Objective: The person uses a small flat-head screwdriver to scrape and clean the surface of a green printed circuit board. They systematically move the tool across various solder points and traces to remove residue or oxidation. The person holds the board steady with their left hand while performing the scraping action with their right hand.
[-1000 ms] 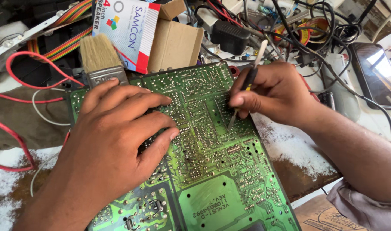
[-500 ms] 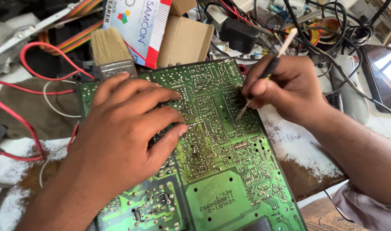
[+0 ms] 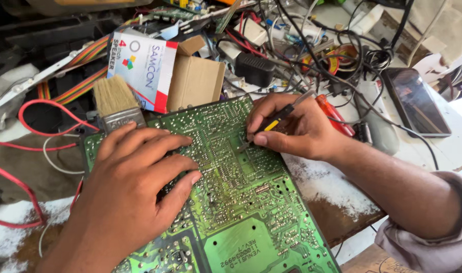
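Fingers of the right hand are pinched tight around a thin yellow-and-black tool, its tip pressed down on the solder side of the green circuit board near the board's upper middle. Over on the other side, the left hand lies flat on the board with its fingers spread apart, gripping nothing, just pinning the board to the desk.

Risk here, as I read it: the tip sits among very closely packed solder joints, and the board hangs partly past the desk's front edge. If the flat hand eases its pressure, the board could rock and the tip could skid across neighbouring joints or scratch a track. The steep angle of the tool makes a sideways slip look likelier.

Position now: the board lies directly under both hands, touching both, tilted diagonally across the desk. Just above the left fingers a paintbrush rests at the board's top corner, with an open cardboard box behind it. Red wires loop off to the left, a tangle of black cables crowds the back, and a dark phone lies well apart to the right
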